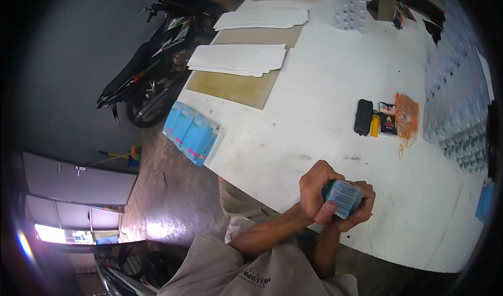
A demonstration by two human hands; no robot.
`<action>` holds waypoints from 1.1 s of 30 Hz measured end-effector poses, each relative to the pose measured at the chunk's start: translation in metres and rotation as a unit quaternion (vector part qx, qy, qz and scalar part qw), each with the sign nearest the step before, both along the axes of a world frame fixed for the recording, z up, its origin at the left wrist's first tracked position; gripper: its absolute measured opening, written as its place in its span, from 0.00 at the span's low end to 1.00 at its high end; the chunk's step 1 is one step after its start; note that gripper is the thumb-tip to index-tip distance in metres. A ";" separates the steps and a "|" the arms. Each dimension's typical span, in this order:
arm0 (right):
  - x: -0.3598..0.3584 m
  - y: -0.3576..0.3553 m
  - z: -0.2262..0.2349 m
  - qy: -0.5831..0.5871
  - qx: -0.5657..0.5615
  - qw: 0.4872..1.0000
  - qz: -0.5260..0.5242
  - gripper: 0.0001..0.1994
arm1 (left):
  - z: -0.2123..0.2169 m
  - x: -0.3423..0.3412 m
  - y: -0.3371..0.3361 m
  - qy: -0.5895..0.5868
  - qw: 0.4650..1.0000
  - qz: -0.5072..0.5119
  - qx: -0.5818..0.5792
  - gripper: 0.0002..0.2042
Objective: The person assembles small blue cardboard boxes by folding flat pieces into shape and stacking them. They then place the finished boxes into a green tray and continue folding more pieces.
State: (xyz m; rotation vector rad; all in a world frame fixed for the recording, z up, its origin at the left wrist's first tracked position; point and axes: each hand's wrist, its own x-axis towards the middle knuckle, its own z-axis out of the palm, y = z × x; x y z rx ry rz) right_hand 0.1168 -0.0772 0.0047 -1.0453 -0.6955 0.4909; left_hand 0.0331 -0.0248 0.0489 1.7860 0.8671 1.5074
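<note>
Both my hands are closed around a thick stack of small bluish-grey cards [344, 199], just above the near edge of the white table [325, 112]. The edges of the cards face up, packed tightly together. My left hand [314, 191] grips the stack's left side, its thumb across the near lower corner. On the right side, my right hand [364, 207] wraps its fingers around the stack. What is printed on the cards cannot be made out.
Beyond my hands lie a black case [363, 117], a yellow lighter [375, 124], a dark small pack [387, 120] and an orange mesh bag [407, 115]. Blue packs [189, 132] line the left edge, near white sheets [238, 58]. Clear plastic stacks [456, 97] rise at right. A motorcycle [152, 70] stands left.
</note>
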 end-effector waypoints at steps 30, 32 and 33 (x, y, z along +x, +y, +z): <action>-0.117 0.031 0.007 0.011 0.030 0.998 -0.063 0.46 | 0.021 -0.099 0.005 -0.093 0.994 0.028 -0.039 0.48; -0.123 0.019 -0.027 -0.033 -0.047 0.996 -0.067 0.46 | 0.007 -0.113 0.002 -0.071 0.996 0.057 0.006 0.48; -0.119 0.011 -0.075 -0.120 -0.082 0.986 -0.085 0.46 | 0.005 -0.120 0.001 -0.050 0.996 0.070 0.028 0.48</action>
